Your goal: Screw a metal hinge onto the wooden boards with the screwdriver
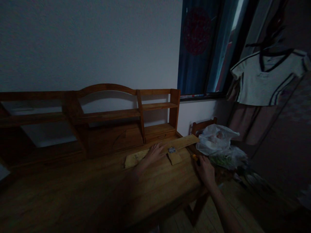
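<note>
My left hand (155, 152) lies on a long, narrow wooden board (181, 142), its fingers stretched out over the surface. Just right of it, a small metal hinge (171, 149) rests across the board's near edge and a short wood piece (175, 158). At the table's right edge my right hand (206, 170) is closed around a screwdriver (195, 157) with a yellow-orange handle. Its thin shaft points away to the upper left, toward the board's far end, and looks apart from the hinge. The dim light hides fine detail, and the hand covers part of the handle.
Under these things is a wooden table (155, 191) with a shelf unit (143, 129) along its back. Beyond the right edge sit clear plastic bags (216, 139) by a wooden chair back (204, 124). A white shirt (264, 81) hangs on the right near the window (201, 64).
</note>
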`<state>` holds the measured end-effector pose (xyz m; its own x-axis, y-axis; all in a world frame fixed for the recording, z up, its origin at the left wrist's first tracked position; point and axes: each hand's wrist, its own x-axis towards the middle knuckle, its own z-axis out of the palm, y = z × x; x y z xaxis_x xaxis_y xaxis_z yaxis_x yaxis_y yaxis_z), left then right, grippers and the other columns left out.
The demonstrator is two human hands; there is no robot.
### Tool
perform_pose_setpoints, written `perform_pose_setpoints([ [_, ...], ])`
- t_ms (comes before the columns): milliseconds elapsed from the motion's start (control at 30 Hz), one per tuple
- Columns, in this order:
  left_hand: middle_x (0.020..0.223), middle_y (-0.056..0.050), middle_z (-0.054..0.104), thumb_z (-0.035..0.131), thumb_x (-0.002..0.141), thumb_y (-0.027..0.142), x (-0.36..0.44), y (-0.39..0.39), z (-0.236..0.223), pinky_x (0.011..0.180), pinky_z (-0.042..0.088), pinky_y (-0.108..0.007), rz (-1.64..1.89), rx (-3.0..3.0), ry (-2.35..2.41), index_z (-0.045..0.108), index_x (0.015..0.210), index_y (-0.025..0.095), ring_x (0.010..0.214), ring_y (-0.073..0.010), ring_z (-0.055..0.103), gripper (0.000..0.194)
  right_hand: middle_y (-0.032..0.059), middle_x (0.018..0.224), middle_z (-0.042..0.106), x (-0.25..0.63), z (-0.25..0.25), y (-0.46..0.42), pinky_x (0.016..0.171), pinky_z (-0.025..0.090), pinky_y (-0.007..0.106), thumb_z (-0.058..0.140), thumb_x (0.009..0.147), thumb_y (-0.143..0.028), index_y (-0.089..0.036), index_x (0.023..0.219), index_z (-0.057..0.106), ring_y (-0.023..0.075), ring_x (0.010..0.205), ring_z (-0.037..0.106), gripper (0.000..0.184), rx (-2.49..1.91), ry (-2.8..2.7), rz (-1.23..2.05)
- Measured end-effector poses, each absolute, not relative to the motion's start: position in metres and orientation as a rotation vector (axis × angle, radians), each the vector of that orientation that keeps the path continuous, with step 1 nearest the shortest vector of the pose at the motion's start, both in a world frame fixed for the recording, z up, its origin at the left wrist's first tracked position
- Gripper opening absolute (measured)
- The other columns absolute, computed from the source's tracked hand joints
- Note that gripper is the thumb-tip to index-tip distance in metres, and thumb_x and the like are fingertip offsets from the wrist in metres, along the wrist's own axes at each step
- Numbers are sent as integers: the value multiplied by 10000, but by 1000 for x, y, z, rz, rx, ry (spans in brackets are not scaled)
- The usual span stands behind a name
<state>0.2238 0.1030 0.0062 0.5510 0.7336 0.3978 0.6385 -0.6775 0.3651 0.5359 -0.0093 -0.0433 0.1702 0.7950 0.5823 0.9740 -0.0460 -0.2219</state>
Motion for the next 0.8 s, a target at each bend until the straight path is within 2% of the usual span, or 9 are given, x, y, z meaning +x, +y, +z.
perform_pose_setpoints([
  [100,1452,-52,418,556,927,336,230,100,2,1134,280,-443,725,2785,1052,429,1433,389,1337,-272,382,524,110,1037,632,531,-44,-10,849,408,314,428,934,-347,-189,1130,593,241,1024,560,301,-1859,-1659,-420],
  [267,1393,-44,484,498,932,188,238,101,-4,1109,326,-427,732,2816,982,483,1401,370,1289,-246,430,504,117,1010,630,526,-43,-13,857,396,324,406,954,-426,-171,1078,605,249,1010,555,346,-1845,-1628,-440],
  [433,1329,-59,550,481,923,167,245,106,-9,1083,374,-395,858,2622,875,562,1345,289,1230,-220,491,447,119,1006,641,526,-43,-12,838,399,314,410,950,-465,-167,1069,616,244,994,566,381,-1834,-1602,-437],
  [600,1345,-71,535,491,888,141,245,108,-11,1091,377,-393,838,2575,888,620,1290,246,1254,-243,482,435,122,976,650,526,-45,-11,831,403,322,401,944,-482,-163,1031,617,247,972,571,395,-1823,-1559,-425],
  [700,1404,-50,489,487,836,73,245,105,-8,1109,351,-437,771,2627,952,551,1359,306,1294,-247,452,577,116,959,652,525,-45,-12,831,404,321,403,941,-476,-166,1016,614,245,961,571,383,-1809,-1549,-418],
  [800,1467,-54,416,473,810,35,251,102,-3,1109,332,-483,729,2697,1043,352,1485,363,1325,-270,421,760,112,951,651,525,-43,-13,820,402,315,404,943,-454,-167,1004,611,241,951,572,359,-1803,-1545,-413],
])
